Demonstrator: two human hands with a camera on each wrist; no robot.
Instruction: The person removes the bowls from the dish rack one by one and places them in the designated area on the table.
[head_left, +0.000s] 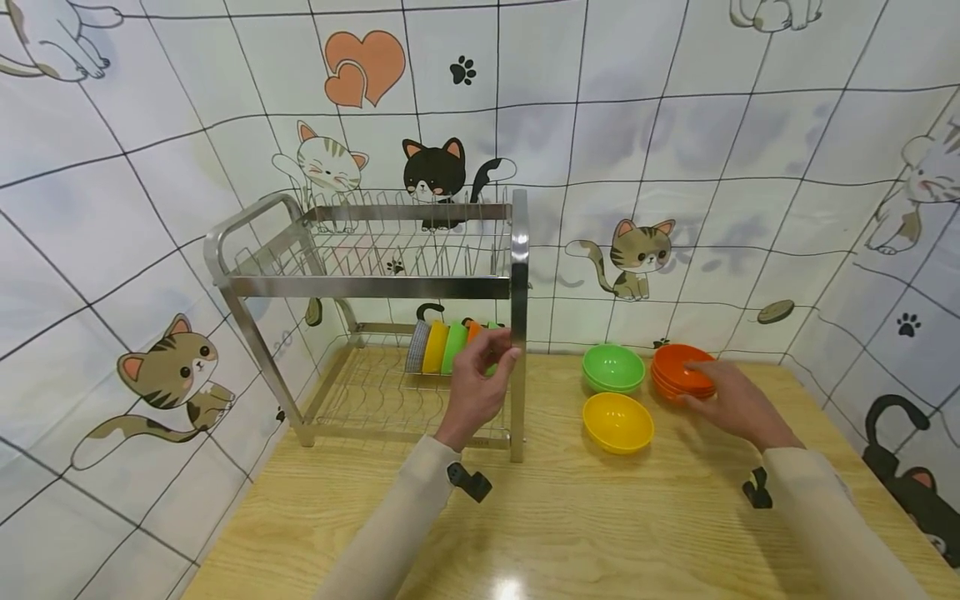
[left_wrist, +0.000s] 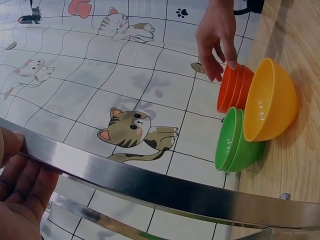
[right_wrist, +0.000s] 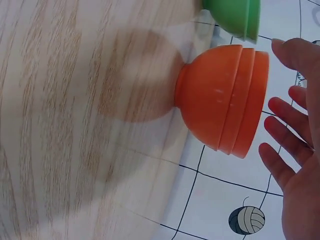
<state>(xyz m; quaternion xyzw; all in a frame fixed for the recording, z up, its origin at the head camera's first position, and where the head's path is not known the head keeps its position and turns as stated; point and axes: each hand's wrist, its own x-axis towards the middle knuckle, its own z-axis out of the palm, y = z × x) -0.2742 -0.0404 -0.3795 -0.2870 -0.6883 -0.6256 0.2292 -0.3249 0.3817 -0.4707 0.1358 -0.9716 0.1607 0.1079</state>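
A two-tier metal dish rack (head_left: 375, 287) stands on the left of the table. My left hand (head_left: 483, 379) grips its front right post, thumb on one side and fingers on the other; the post (left_wrist: 150, 186) crosses the left wrist view. On the right, my right hand (head_left: 738, 404) hovers at a stack of orange bowls (head_left: 678, 375), its fingers spread and loosely bent. In the right wrist view, the fingertips lie close to the rim of the orange stack (right_wrist: 220, 100). Nested green bowls (head_left: 613, 367) and a yellow bowl (head_left: 618, 423) sit just left of it.
Several small bowls stand on edge in the rack's lower tier, among them a yellow bowl (head_left: 435, 348) and a green one (head_left: 453, 346). Behind the wooden table (head_left: 585, 525) rises a white tiled wall covering (head_left: 540, 142) printed with cats.
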